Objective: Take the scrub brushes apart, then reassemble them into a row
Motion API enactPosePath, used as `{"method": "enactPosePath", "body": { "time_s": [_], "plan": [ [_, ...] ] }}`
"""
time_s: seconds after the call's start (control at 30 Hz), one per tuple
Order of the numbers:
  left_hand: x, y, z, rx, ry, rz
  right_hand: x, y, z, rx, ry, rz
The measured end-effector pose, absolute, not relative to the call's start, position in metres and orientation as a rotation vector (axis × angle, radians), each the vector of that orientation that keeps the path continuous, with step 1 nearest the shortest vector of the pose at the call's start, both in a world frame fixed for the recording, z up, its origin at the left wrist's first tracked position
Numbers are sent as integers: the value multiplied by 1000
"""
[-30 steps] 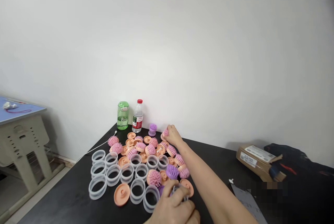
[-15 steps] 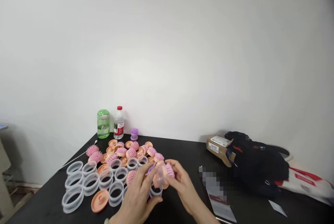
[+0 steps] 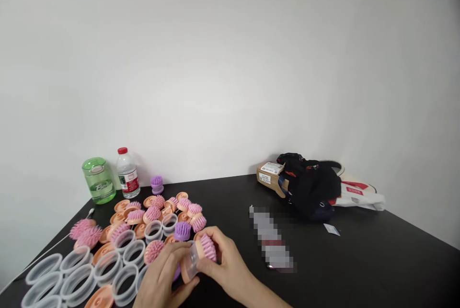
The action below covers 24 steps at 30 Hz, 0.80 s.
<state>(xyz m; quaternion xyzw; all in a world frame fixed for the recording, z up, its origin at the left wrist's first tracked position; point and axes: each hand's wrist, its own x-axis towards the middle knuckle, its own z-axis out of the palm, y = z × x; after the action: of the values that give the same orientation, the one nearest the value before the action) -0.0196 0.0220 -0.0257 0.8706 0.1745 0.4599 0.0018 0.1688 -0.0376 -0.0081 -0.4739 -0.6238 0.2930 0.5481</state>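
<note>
A pink-bristled round brush (image 3: 208,247) with a peach body is tilted between my two hands, its bristles facing right. A clear ring (image 3: 194,253) sits around its middle. My left hand (image 3: 163,277) grips the peach base end, fingers over the top and thumb below. My right hand (image 3: 227,261) pinches the bristled end between thumb and fingers. Just behind lies a purple brush head (image 3: 182,231); another purple piece is partly hidden under my hands. Several clear rings (image 3: 125,285) lie left of my left hand, with a peach disc (image 3: 100,298) among them.
Pink brush heads (image 3: 151,213) and peach discs are piled behind the rings on the black table (image 3: 230,202). A green bottle (image 3: 99,181), a water bottle (image 3: 128,174) and a purple brush (image 3: 157,184) stand by the wall. Rightward lie a blurred-out phone-like item (image 3: 271,241), cardboard box (image 3: 270,175) and dark bag (image 3: 311,190).
The view has swung to the right, so the table items appear farther left. Both hands still hold the brush with its ring, now turned so the peach base shows more.
</note>
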Motion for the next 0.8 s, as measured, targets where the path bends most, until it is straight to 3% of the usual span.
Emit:
{"method": "enactPosePath", "body": {
  "time_s": [0.2,0.37,0.8],
  "plan": [
    [-22,15,-23,2576,730,1294,173,-45,-6,-1006,-1573,726],
    [-21,10,-26,2603,763,1338,177,-37,-14,-1014,-1473,924],
    [-20,3,-18,2611,763,1313,177,-39,-12,-932,-1441,1083]
  ]
}}
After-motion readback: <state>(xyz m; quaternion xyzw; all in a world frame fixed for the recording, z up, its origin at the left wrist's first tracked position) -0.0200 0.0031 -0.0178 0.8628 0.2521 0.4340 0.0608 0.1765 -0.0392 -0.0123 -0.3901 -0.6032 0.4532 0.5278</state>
